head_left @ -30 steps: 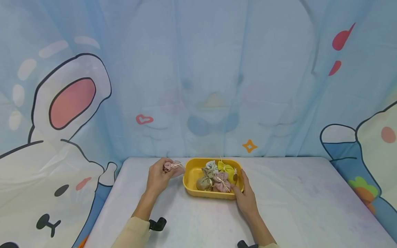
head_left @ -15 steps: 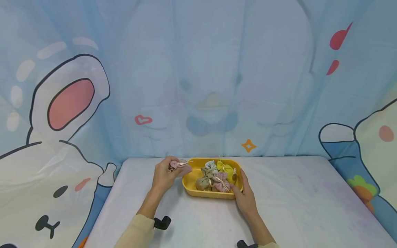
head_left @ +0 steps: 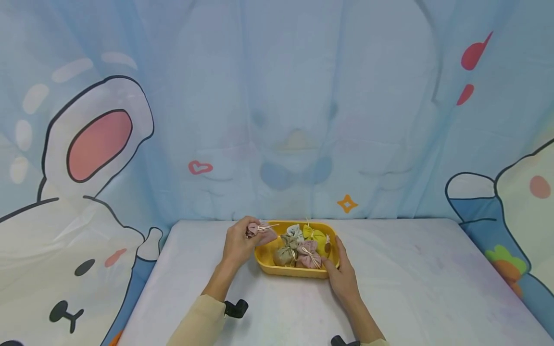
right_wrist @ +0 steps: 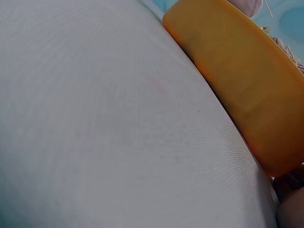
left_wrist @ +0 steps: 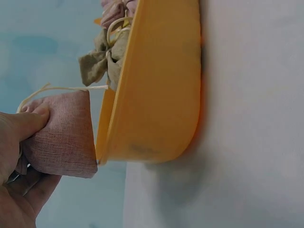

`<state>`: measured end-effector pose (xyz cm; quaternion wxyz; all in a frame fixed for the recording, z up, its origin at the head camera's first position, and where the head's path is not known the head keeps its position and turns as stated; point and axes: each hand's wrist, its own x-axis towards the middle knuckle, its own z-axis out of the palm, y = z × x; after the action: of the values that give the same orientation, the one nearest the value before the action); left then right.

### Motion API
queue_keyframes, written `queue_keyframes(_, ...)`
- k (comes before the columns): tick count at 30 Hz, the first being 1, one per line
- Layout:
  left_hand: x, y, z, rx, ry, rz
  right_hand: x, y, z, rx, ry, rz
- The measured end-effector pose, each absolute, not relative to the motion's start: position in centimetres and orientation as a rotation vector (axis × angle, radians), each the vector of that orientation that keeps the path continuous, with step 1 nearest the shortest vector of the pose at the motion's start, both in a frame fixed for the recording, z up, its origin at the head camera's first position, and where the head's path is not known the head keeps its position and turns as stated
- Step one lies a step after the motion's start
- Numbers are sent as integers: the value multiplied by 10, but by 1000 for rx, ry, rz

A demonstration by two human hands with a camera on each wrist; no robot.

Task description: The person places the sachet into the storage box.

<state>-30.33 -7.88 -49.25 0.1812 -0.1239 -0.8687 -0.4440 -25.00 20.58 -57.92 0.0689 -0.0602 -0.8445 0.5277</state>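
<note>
My left hand (head_left: 238, 245) pinches a dusty pink drawstring pouch (left_wrist: 66, 137) by its gathered neck, thumb on one side and fingers on the other. The pouch hangs at the left end of a yellow plastic basket (head_left: 294, 272), overlapping its rim in the head view. Inside the basket sit an olive pouch (head_left: 284, 256), a second pink pouch (head_left: 309, 255), a yellow pouch (head_left: 315, 234) and a pale patterned pouch (head_left: 295, 231). At the basket's right end my right hand (head_left: 344, 281) grips the wall, thumb at the near rim and fingers along the outer side.
A white cloth-covered table (head_left: 424, 283) carries the basket near its back edge. Behind it hangs a blue cartoon curtain (head_left: 294, 96). Each wrist bears a black camera mount (head_left: 236, 309).
The left hand has carried the pink pouch rightward, from beside the basket to over its left end. The right hand and basket have stayed in place.
</note>
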Motion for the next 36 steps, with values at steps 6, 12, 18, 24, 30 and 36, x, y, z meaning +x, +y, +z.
queue_keyframes(6,-306,-73,-494,-346,-2456,-1243,-251,207,-580,-177,-2536,1585)
queue_keyframes(12,-307,-69,-494,-360,-2429,-1261,-251,209,-581,-194,-2558,1602)
queue_keyframes(18,-309,-64,-498,-338,-2381,-1264,-251,208,-582,-205,-2557,1610)
queue_keyframes(24,-312,-59,-500,-315,-2349,-1277,-252,208,-582,-199,-2547,1611)
queue_keyframes(30,-314,-55,-504,-289,-2366,-1272,-253,208,-582,-198,-2541,1615)
queue_keyframes(36,-314,-52,-513,-261,-2422,-1210,-254,208,-582,-179,-2538,1614)
